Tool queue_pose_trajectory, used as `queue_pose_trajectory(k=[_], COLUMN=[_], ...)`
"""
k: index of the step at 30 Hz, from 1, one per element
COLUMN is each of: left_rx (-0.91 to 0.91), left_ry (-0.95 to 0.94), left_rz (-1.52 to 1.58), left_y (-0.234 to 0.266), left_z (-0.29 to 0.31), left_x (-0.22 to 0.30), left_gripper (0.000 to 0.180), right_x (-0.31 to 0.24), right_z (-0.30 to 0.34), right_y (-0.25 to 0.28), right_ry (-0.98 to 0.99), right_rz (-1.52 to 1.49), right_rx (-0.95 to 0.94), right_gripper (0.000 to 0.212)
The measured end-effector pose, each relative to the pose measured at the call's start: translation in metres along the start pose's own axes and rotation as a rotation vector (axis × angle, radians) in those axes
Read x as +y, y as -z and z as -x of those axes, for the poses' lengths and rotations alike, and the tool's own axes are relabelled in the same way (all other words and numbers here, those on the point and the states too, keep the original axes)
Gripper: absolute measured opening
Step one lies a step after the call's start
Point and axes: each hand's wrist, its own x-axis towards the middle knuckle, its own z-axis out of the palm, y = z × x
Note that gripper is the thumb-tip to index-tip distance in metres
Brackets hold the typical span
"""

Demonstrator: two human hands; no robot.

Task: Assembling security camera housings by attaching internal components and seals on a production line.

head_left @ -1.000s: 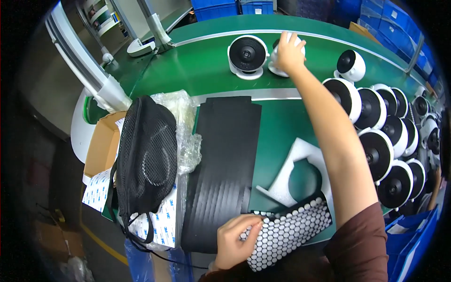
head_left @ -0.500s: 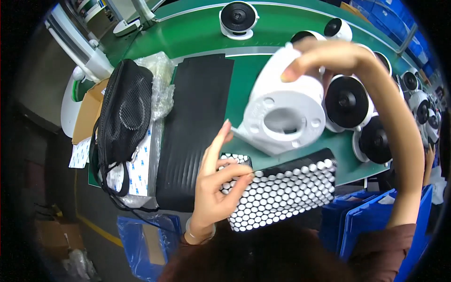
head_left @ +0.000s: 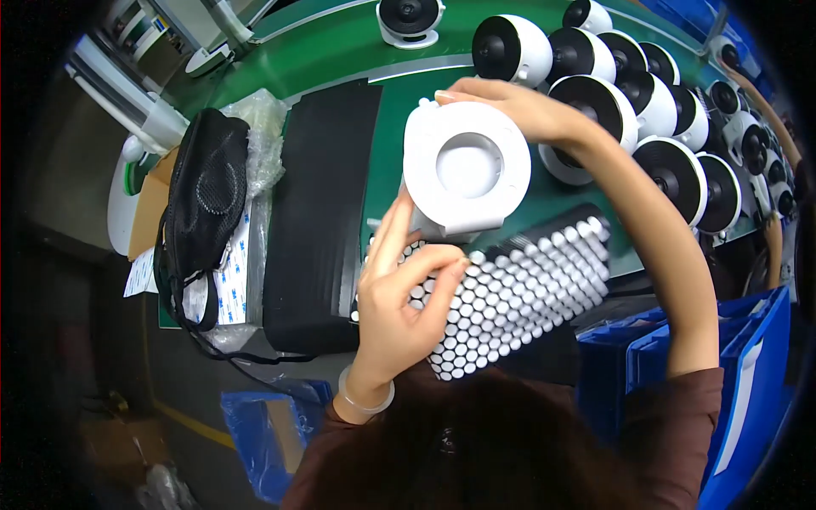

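Observation:
My right hand is closed round the top of a white device, which is tipped so its round base with a recessed circle faces me. Below it, my left hand pinches the edge of a black sheet covered in rows of round white pads, between thumb and index finger. The other left fingers stretch up to the lower left side of the device, seemingly touching it. The sheet slants up to the right and its far end is blurred.
Several white devices with round black fronts crowd the right of the green table. One more stands at the back. A black mat, a black mesh bag and bubble wrap lie left. Blue bins stand lower right.
My right hand has brought the white device left and turned its base more toward me. My left hand keeps its pinch on the sheet. The whole view has shifted a little.

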Motion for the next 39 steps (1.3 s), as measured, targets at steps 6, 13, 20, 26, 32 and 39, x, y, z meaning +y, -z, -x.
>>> queue_pose_trajectory(k=[6, 13, 20, 26, 32, 39], left_rx=[0.029, -0.112, -0.225, -0.249, -0.255, -0.220], left_ry=[0.041, -0.156, -0.026, 0.013, 0.023, 0.089], left_rz=[-0.068, -0.286, -0.057, 0.029, 0.011, 0.056], left_y=[0.023, 0.018, 0.011, 0.007, 0.006, 0.006], left_z=[0.012, -0.006, -0.012, -0.014, -0.013, -0.013], left_x=[-0.001, 0.019, 0.025, 0.022, 0.021, 0.022], left_gripper=[0.008, 0.010, 0.005, 0.006, 0.006, 0.005], right_x=[-0.060, -0.057, -0.052, -0.055, -0.053, -0.056], right_z=[0.071, 0.128, 0.131, 0.135, 0.132, 0.129], right_y=[0.001, -0.029, -0.036, -0.035, -0.037, -0.040], right_ry=[0.422, 0.210, 0.379, 0.268, 0.300, 0.281], right_rz=[0.201, 0.197, 0.235, 0.143, 0.229, 0.233], right_rx=[0.365, 0.092, 0.330, 0.283, 0.264, 0.233], right_gripper=[0.016, 0.017, 0.015, 0.019, 0.018, 0.018])
